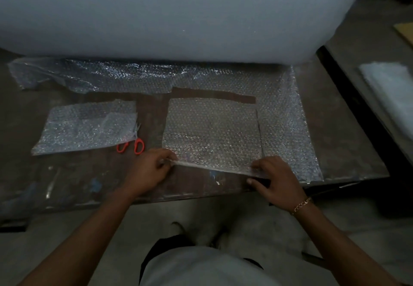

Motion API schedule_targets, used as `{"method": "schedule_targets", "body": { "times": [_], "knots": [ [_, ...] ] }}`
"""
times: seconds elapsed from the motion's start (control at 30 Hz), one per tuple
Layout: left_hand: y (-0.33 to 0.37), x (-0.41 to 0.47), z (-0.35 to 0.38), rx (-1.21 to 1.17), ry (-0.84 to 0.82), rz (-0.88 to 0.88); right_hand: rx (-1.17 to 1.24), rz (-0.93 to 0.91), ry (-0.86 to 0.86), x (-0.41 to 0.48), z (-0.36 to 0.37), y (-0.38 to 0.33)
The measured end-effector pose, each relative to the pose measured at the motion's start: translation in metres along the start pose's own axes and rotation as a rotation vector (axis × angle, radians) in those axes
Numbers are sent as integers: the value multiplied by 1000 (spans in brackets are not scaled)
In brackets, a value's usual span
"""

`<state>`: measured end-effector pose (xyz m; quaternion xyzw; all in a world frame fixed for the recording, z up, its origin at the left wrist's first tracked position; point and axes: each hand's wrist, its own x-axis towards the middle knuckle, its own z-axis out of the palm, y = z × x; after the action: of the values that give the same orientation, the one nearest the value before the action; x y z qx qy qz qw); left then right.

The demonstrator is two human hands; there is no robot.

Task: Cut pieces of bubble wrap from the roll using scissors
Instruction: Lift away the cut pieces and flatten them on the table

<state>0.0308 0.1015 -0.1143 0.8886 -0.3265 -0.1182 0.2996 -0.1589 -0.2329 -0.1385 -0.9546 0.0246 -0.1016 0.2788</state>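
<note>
A huge white roll of bubble wrap (167, 13) fills the upper part of the frame, lying across the far side of a dark, scuffed worktable (89, 180); its loose clear sheet (283, 115) spreads forward from under it over the table, reaching the near edge at centre right. A rectangular cut piece of clear bubble wrap (212, 131) lies flat at the centre of the frame, parted from the sheet by a dark strip of bare table along its top and a thin slit along its right side. The left hand (149, 171) pinches the near left corner of this piece between thumb and fingers, closed on it; the right hand (274, 178) presses its fingers down on the near right corner, thumb underneath the lifted edge, so that edge is raised slightly between the two hands. A gold chain bracelet (301, 205) circles the right wrist. At the left of the frame lies a small stack of cut bubble wrap pieces (87, 127); orange-handled scissors (131, 143) rest beside its right edge, blades partly under the stack, untouched by either hand.
</note>
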Motion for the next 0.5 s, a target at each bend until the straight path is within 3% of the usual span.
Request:
{"method": "schedule_targets", "body": {
  "times": [0.1,0.23,0.4,0.5],
  "knots": [
    [-6,-6,-6,-328,-46,-173,-6,25,-7,-8,-4,6],
    [-5,-11,-15,-591,-27,-230,98,32,77,-6,-14,-1],
    [0,8,-23,-751,168,-314,730,363,184,24,-26,-9],
    [10,29,-22,-825,259,-334,925,469,294,52,-28,-10]
  ]
}}
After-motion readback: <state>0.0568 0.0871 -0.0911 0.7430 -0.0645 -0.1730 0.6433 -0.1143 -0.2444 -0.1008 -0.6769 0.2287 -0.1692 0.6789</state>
